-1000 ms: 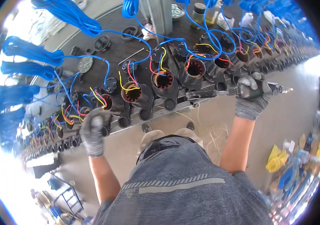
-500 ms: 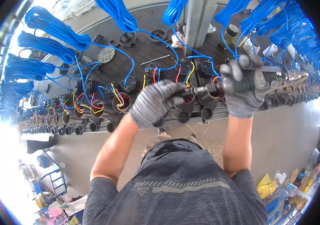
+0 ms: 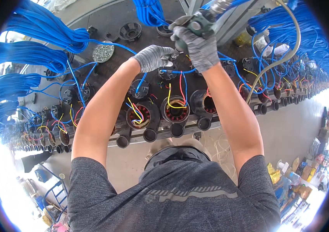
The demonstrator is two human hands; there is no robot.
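My right hand (image 3: pixel 202 51), in a striped grey glove, grips a dark green power tool (image 3: pixel 202 24) above the far part of the bench. My left hand (image 3: pixel 152 58), gloved alike, is at the tool's nose end, thumb and fingers pinched together. What they hold there is too small to make out. Below my hands a row of black motor housings (image 3: pixel 160 116) lines the bench edge, with windings inside and red, yellow and blue wires coming out. Black round end caps (image 3: pixel 138 88) on blue cables lie just behind the housings.
Thick bundles of blue cable (image 3: pixel 44 29) hang along the far side. A dish of small metal parts (image 3: pixel 103 52) and a black ring-shaped part (image 3: pixel 129 31) sit on the bench (image 3: pixel 114 71). A metal post (image 3: pixel 236 25) rises beyond the tool. A pale hose (image 3: pixel 297 34) loops down at right.
Both hands have moved away from the housings, up and farther over the bench. The tool has swung from pointing left to pointing toward the lower left. My view has shifted along the row.
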